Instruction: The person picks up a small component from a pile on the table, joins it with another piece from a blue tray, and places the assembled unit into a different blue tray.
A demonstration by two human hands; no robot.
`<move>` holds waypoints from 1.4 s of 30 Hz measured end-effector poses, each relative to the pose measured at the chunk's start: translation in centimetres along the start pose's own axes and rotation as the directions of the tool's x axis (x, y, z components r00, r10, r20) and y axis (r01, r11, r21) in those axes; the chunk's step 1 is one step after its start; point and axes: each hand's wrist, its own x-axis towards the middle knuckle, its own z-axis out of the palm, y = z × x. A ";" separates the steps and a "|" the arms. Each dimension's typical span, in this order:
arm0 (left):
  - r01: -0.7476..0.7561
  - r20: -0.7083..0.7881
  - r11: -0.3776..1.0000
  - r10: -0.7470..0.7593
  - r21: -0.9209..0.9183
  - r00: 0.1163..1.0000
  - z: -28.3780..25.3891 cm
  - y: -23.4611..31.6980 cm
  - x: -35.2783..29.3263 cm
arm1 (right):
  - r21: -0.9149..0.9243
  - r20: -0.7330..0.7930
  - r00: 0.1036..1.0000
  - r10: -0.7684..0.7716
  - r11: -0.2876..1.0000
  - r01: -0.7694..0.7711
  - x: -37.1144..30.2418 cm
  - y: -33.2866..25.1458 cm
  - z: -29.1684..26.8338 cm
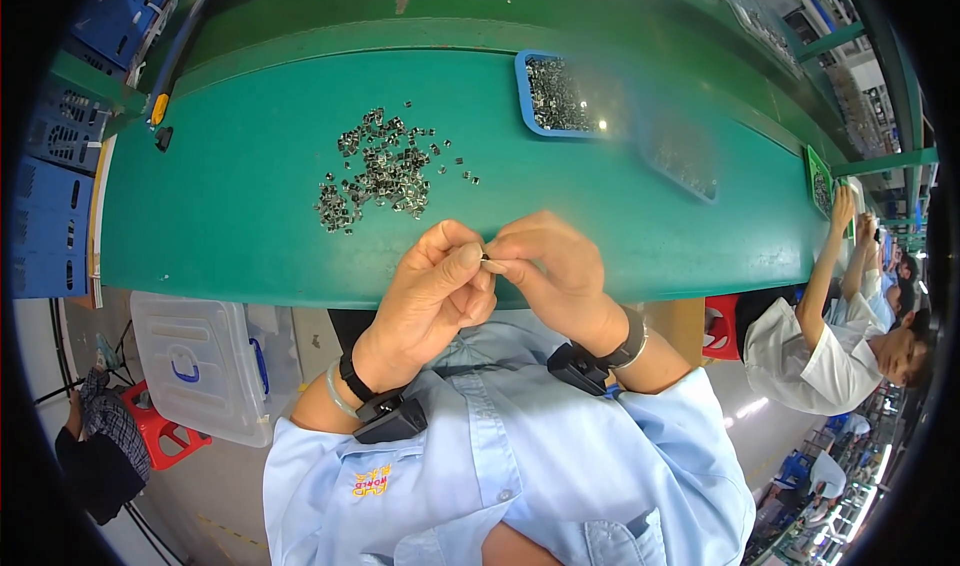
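My left hand (437,278) and my right hand (553,263) meet over the near edge of the green table. Thumbs and forefingers of both pinch one small dark metal part (486,257). Its exact kind is too small to make out. Beyond my left hand lies a loose pile of small shiny metal parts (385,171), with a few strays on its right side. A blue tray (522,91) filled with similar small parts stands farther back, to the right of the pile. A blurred patch covers the tray's right side.
Another tray (712,194), hazy in the blur, sits on the right of the green table (240,196). At the far right a co-worker (825,346) reaches toward a green tray (820,181). A clear plastic box (200,366) stands below the table's left side, near a red stool (165,431).
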 end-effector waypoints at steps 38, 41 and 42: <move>0.068 -0.228 0.984 -0.029 0.165 0.973 -0.8 1.3 0.2 | -0.351 0.268 0.962 -0.054 0.924 0.150 3.7 2.2 -1.0; 0.066 -0.201 0.980 -0.028 0.186 0.979 -0.7 1.2 0.4 | -0.349 0.272 0.959 -0.076 0.921 0.172 3.1 0.9 -1.2; 0.061 -0.177 0.979 -0.027 0.194 0.984 -0.7 1.2 0.4 | -0.359 0.283 0.957 -0.060 0.919 0.163 2.9 0.6 -1.2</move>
